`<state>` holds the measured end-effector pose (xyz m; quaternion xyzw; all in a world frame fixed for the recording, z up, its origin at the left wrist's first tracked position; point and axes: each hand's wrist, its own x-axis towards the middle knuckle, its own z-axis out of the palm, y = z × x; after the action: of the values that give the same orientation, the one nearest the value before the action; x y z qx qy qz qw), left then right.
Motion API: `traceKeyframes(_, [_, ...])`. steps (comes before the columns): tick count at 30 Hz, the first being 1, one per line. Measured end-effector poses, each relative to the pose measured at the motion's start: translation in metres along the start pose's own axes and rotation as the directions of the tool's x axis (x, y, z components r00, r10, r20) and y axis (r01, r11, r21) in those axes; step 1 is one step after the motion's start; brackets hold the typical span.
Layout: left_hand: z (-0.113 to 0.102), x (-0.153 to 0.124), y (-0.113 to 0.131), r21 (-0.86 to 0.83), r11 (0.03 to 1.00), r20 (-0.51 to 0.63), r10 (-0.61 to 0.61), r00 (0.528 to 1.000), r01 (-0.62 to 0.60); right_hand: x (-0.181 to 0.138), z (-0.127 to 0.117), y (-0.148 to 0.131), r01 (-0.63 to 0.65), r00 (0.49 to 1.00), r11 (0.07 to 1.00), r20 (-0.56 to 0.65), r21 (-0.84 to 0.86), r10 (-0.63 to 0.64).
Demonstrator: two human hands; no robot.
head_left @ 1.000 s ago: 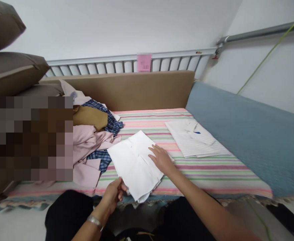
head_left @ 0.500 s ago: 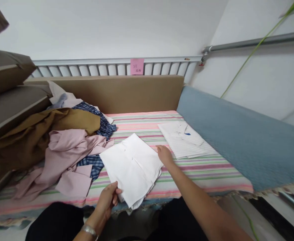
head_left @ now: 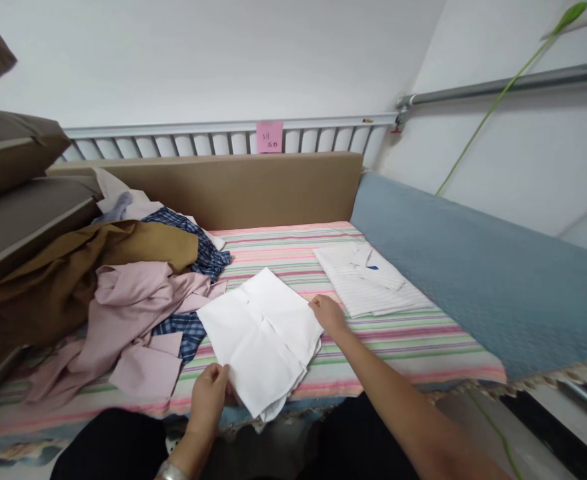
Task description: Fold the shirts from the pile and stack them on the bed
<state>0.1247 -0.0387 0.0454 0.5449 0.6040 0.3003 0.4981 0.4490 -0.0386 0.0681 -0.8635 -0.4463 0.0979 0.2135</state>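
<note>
Pink paper note (head_left: 269, 136) on the white slatted rail carries handwriting too small to read. On the striped bedcover (head_left: 398, 333) lies a folded white cloth garment (head_left: 261, 333): left hand (head_left: 208, 399) pinches its near corner, right hand (head_left: 327, 312) presses its far edge, fingers curled.

White folded garment (head_left: 261, 333): thin woven cloth, matt, smooth, faint creases. Striped folded shirt (head_left: 366, 280): fine-ribbed cloth, matt. Bed sheet (head_left: 398, 340): striped woven cloth, matt, flat weave. Blue cover (head_left: 473, 267): coarse textured cloth, matt, nubby. Clothes heap (head_left: 123, 287): soft cloth, mustard, pink, checked, rumpled. Headboard panel (head_left: 253, 187): tan, matt, smooth. Railing (head_left: 213, 137): painted metal, slight sheen. Pipe (head_left: 503, 83): bare metal, dull gloss. Pink note (head_left: 269, 136): paper, matt.
</note>
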Motion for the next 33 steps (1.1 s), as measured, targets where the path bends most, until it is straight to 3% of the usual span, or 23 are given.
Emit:
traceKeyframes(7, [-0.008, 0.0, -0.004, 0.247, 0.966, 0.07, -0.094, 0.993, 0.074, -0.001, -0.004, -0.004, 0.061, 0.998, 0.995, -0.012, -0.073, -0.062])
traceKeyframes(9, [-0.015, 0.002, 0.005, 0.315, 0.949, 0.043, -0.015, 0.999, 0.001, -0.009, -0.009, -0.016, 0.117, 0.992, 0.99, -0.044, -0.082, -0.121])
traceKeyframes(10, [-0.019, 0.003, 0.012, 0.37, 0.925, 0.013, 0.089, 0.996, -0.087, -0.016, -0.011, -0.025, 0.173, 0.982, 0.981, -0.063, -0.086, -0.179])
traceKeyframes(12, [-0.023, 0.011, 0.025, 0.509, 0.794, 0.003, 0.384, 0.923, -0.332, -0.034, -0.01, -0.044, 0.336, 0.936, 0.938, -0.082, -0.09, -0.343])
traceKeyframes(14, [-0.019, 0.023, 0.032, 0.636, 0.561, 0.099, 0.622, 0.777, -0.53, -0.054, -0.001, -0.059, 0.516, 0.853, 0.853, -0.046, -0.081, -0.521])
traceKeyframes(15, [-0.015, 0.031, 0.033, 0.678, 0.455, 0.164, 0.672, 0.722, -0.577, -0.063, 0.006, -0.063, 0.579, 0.814, 0.812, -0.007, -0.067, -0.581])
traceKeyframes(17, [-0.005, 0.047, 0.026, 0.746, 0.297, 0.267, 0.687, 0.676, -0.596, -0.075, 0.022, -0.064, 0.621, 0.782, 0.783, 0.091, -0.033, -0.617])
traceKeyframes(20, [0.005, 0.064, 0.006, 0.805, 0.212, 0.305, 0.652, 0.694, -0.554, -0.079, 0.041, -0.054, 0.583, 0.802, 0.813, 0.169, -0.008, -0.573])
traceKeyframes(24, [0.002, 0.067, 0.002, 0.819, 0.221, 0.324, 0.582, 0.745, -0.529, -0.074, 0.046, -0.047, 0.571, 0.809, 0.821, 0.167, 0.006, -0.564])
traceKeyframes(28, [-0.006, 0.085, 0.049, 0.797, 0.325, 0.329, 0.472, 0.818, -0.509, -0.076, 0.037, -0.05, 0.56, 0.807, 0.826, 0.185, 0.065, -0.561])
traceKeyframes(33, [0.001, 0.156, 0.121, 0.734, 0.514, 0.309, 0.331, 0.892, -0.445, -0.105, 0.025, -0.034, 0.498, 0.856, 0.831, 0.017, 0.247, -0.517])
